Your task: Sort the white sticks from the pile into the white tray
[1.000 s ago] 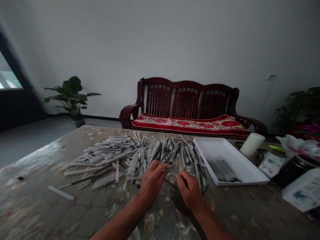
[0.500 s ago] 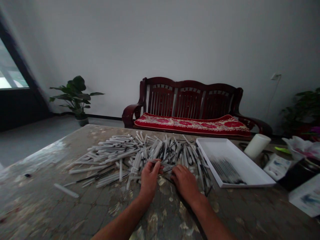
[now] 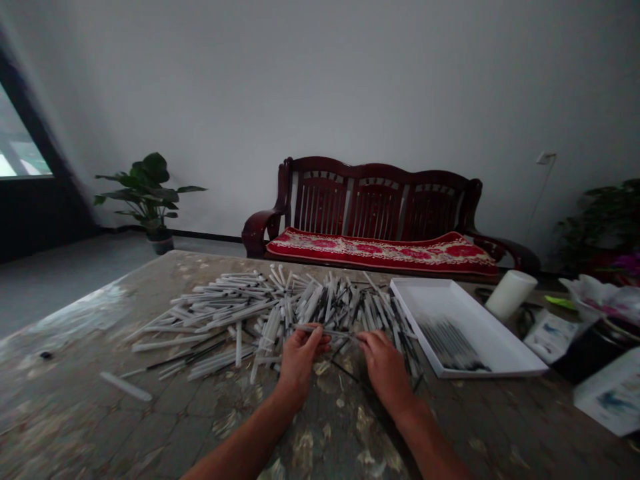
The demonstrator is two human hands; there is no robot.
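White plastic tubes (image 3: 235, 307) are lying heaped on the surface (image 3: 100, 333). The left hand (image 3: 300, 363) and right hand (image 3: 385, 363) are both pinching one slim tube (image 3: 325, 331), fingers nearly closed.

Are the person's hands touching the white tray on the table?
No: the left hand and right hand are at the pile of thin white tubes, apart from the shallow white rectangular tray.

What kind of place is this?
Looks like a home room used for handwork, perhaps a small workshop: a worn table is spread with a heap of slim white tubes, a white tray holds a neat batch, and a wooden bench stands against the wall.
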